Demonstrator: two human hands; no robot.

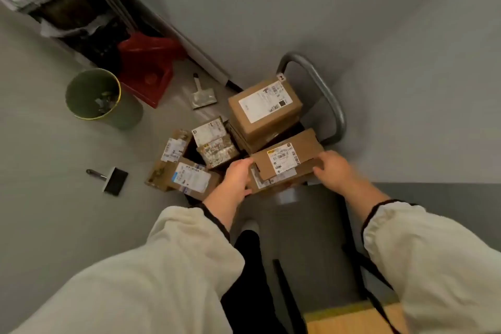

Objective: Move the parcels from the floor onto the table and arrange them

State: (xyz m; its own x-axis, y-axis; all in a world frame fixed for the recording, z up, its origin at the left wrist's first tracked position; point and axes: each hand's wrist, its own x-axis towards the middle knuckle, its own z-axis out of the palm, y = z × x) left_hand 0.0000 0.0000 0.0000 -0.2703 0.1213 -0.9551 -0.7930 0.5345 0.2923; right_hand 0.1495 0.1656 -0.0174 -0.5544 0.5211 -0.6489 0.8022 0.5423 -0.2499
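In the head view, a person in loose cream sleeves with dark cuffs reaches down with both hands to a flat brown cardboard parcel with a white shipping label. The left hand grips the parcel's left end with its fingers curled around the edge. The right hand holds the right end, fingers bent over the near edge and clamped on the cardboard. This parcel lies over a second flat labelled parcel whose corner shows beneath it; I cannot tell whether the upper one is lifted clear or resting on it. Just behind them a larger brown cardboard box with a white label sits on top of another box, beside the curved grey metal handle of a trolley. To the left, on the pale grey floor, four small labelled parcels lie close together, some touching. Further left stand a round green waste bin and a red plastic object. A metal scraper lies between the red object and the large box, and a dark flat brush lies well apart from the parcels. A light wooden surface shows at the bottom edge.
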